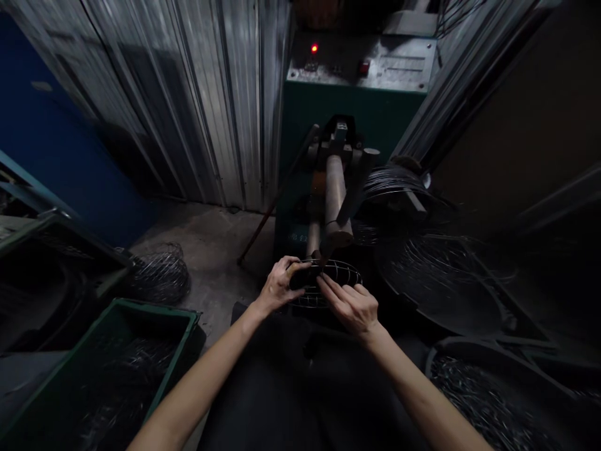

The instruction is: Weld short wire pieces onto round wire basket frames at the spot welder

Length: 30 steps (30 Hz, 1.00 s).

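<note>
Two-handed work: left hand (280, 286) grips wire basket (346, 274); right hand (354, 307) touches it, closure unclear. Likely step: positioning at metal arm (335, 194) just beyond hands; next move needs steadiness.

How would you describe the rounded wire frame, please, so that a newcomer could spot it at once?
Find the green machine with the glowing red light, then its metal cylinder. Just below, between the left hand and right hand, is the wire frame, its neat open grid unlike the tangled-looking wire heap on the floor.
</note>
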Available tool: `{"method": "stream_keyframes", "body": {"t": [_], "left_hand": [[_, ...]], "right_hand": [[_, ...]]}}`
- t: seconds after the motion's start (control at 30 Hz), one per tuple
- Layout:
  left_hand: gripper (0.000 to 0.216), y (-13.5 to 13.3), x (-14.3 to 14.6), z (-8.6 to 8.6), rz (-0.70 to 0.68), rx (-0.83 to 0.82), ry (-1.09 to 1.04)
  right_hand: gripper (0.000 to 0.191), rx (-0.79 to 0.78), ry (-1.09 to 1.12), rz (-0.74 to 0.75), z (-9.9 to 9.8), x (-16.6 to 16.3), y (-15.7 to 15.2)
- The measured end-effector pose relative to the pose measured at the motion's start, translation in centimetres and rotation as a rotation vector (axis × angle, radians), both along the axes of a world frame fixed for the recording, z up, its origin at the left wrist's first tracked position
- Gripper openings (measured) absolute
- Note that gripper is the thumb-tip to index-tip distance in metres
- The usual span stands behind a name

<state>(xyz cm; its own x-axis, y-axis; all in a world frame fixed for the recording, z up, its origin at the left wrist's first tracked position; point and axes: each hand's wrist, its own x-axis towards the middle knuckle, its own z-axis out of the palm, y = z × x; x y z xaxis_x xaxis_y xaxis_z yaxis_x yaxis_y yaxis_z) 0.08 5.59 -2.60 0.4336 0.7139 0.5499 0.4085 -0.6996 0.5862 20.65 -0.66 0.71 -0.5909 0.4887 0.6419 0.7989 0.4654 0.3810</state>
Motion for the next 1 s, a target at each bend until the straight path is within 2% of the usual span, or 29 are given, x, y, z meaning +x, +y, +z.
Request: {"method": "stream_keyframes", "body": {"t": [0.1,0.27,0.33,0.4,0.47,0.53,0.57,0.6,0.63,0.67,0.77,0.9,1.0], "left_hand": [[0.065,0.4,-0.3,0.0,0.003,0.037,0.036],[0.064,-0.1,-1.4,-0.2,-0.082,0.084,0.048],[0.072,-0.1,-1.7,-0.6,-0.056,0.077,0.012],[0.081,0.0,-1.9,-1.1,-0.02,0.024,-0.036],[0.086,0.1,-2.0,-1.5,-0.018,-0.04,-0.079],[0.082,0.1,-2.1,-1.6,-0.052,-0.079,-0.102],[0.078,0.0,-2.1,-1.6,-0.068,-0.085,-0.109],[0.075,-0.1,-2.1,-1.5,-0.076,-0.091,-0.114],[0.072,-0.2,-2.1,-1.5,-0.074,-0.097,-0.121],[0.072,-0.4,-2.2,-1.5,-0.064,-0.103,-0.131],[0.074,-1.4,-2.2,-1.7,-0.037,-0.123,-0.162],[0.068,-2.9,-2.2,-1.7,-0.014,-0.141,-0.205],[0.063,-3.5,-2.1,-1.0,0.0,-0.141,-0.218]], "right_hand": [[0.038,0.002,0.013,0.006,-0.2,-0.2,0.3],[0.035,-0.049,0.021,-0.067,0.1,-1.3,-0.2],[0.037,-0.103,0.075,-0.093,0.5,-0.5,-1.6],[0.038,-0.189,0.237,-0.179,0.2,1.7,-4.4],[0.034,-0.282,0.482,-0.393,-1.1,5.7,-8.7],[0.039,-0.331,0.709,-0.78,-3.6,11.0,-13.4],[0.044,-0.382,0.719,-0.989,-5.3,13.7,-15.5],[0.047,-0.53,0.695,-1.112,-7.1,16.1,-17.4],[0.046,-0.712,0.68,-1.141,-8.9,18.2,-19.0],[0.043,-0.822,0.692,-1.139,-10.5,19.6,-20.4],[0.036,-1.001,0.755,-1.075,-13.4,20.9,-23.1],[0.028,-1.072,0.806,-1.062,-13.5,20.0,-24.7],[0.02,-1.047,0.781,-1.041,-13.3,20.1,-26.5]]}}
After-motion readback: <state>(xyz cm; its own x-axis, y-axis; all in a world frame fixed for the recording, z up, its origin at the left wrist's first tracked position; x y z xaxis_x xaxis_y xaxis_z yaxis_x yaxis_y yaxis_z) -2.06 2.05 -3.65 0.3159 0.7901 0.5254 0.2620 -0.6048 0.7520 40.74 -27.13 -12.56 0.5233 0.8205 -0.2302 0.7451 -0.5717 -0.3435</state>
